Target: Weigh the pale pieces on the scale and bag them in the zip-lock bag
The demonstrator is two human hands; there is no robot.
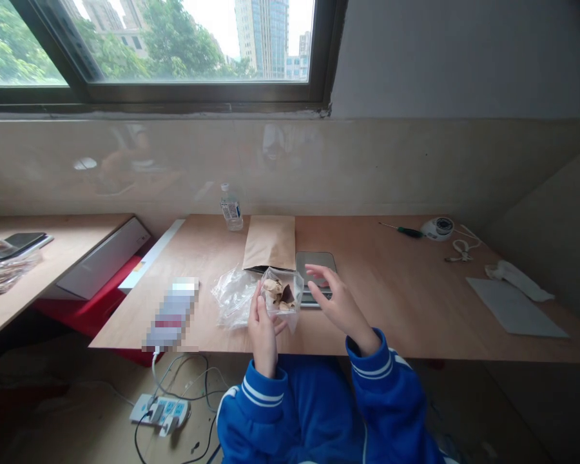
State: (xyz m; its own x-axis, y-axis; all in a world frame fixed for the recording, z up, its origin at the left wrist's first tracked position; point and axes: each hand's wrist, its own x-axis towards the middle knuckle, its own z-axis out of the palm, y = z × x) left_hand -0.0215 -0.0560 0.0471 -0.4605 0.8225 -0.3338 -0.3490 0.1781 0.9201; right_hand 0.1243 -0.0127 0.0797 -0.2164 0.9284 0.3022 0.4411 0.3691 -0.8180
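Observation:
A clear plastic bag (294, 293) with brown, dried, leaf-like pieces (279, 294) inside is gripped by my left hand (264, 328), fingers wrapped round its left side. To the right, my right hand (337, 299) hovers with its fingers spread, apart from the bag and holding nothing. Behind that hand lies a flat digital scale (316, 259), partly covered by the bag and my fingers. More crumpled clear plastic bags (234, 298) lie left of my left hand. A brown paper bag (270, 241) rests just beyond, its dark opening facing me.
A plastic bottle (232, 209) stands near the wall. A phone (171, 316) on a charging cable lies at left, above a power strip (160, 412) on the floor. At right are a screwdriver (408, 232), a dome camera (437, 228) and a grey sheet (517, 309).

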